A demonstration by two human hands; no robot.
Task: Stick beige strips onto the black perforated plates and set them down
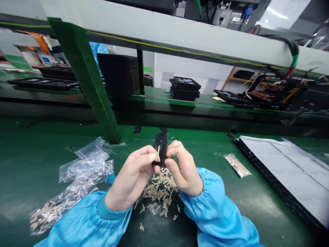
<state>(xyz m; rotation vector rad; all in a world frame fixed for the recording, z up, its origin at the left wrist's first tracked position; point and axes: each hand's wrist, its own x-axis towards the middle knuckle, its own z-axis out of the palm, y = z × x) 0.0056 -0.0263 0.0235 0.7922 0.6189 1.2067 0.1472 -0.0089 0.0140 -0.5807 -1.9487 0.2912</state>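
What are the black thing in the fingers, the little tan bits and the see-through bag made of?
The black part looks like hard matte plastic, or coated metal, with crisp edges. The little tan bits look dull, perhaps plastic; they're too small to tell. The clear bag looks like thin plastic film: see-through, shiny and crinkled.

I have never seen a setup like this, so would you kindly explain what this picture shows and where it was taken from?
This view comes from a camera worn on a person's head, looking down at their own bare hands, so no machine is doing the handling. The left hand and right hand pinch a small black slotted frame between their fingers. Small beige pieces lie scattered below on a green bench mat. Clear plastic bags lie to the left. A small bag and a black-edged tray holding a white sheet lie to the right.
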